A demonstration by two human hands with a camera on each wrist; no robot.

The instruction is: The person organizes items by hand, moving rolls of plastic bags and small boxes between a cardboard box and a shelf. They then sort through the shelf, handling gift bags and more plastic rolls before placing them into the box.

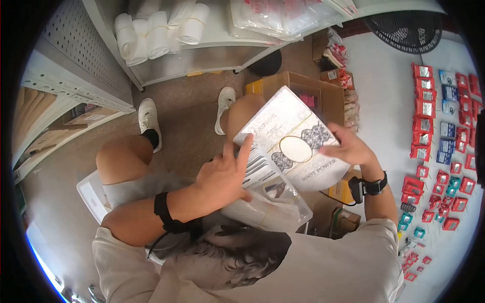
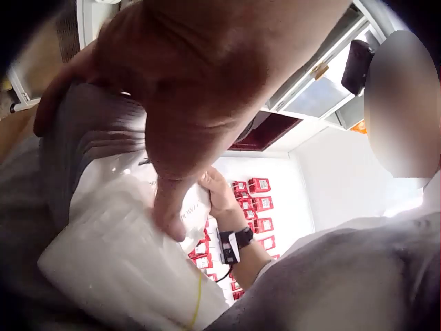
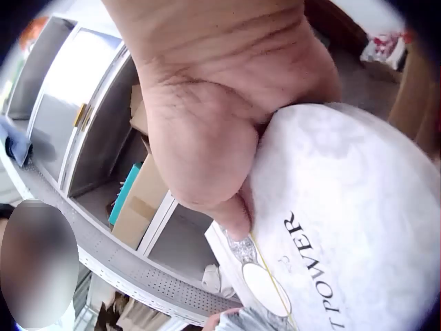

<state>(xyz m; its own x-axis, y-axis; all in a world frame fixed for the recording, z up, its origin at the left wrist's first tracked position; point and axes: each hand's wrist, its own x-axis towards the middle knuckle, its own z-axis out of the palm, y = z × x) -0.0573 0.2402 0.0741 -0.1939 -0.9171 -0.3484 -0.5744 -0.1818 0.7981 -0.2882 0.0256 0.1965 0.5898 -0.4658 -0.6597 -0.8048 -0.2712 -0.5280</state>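
Note:
My right hand (image 1: 348,146) grips the right edge of a bundle of white printed cards (image 1: 268,121), its thumb on top. "Fashion", a lace pattern and a pale oval are printed on the face, and a yellow rubber band crosses it. The lettering also faces the right wrist view, on the card bundle (image 3: 344,179). My left hand (image 1: 220,177) spans a layered stack (image 1: 257,164) on the lap, index finger stretched to the cards' lower left edge. In the left wrist view its thumb and fingers lie on opposite sides of the stack (image 2: 103,131). A banded roll of clear plastic bags (image 2: 131,255) lies beside it.
An open cardboard box (image 1: 331,98) stands on the floor beyond the knees. A shelf holds banded white rolls (image 1: 156,35) and plastic packs (image 1: 283,17). Red packets (image 1: 424,101) hang along the right wall, below a black fan (image 1: 404,30). Perforated metal shelving (image 1: 81,45) is at left.

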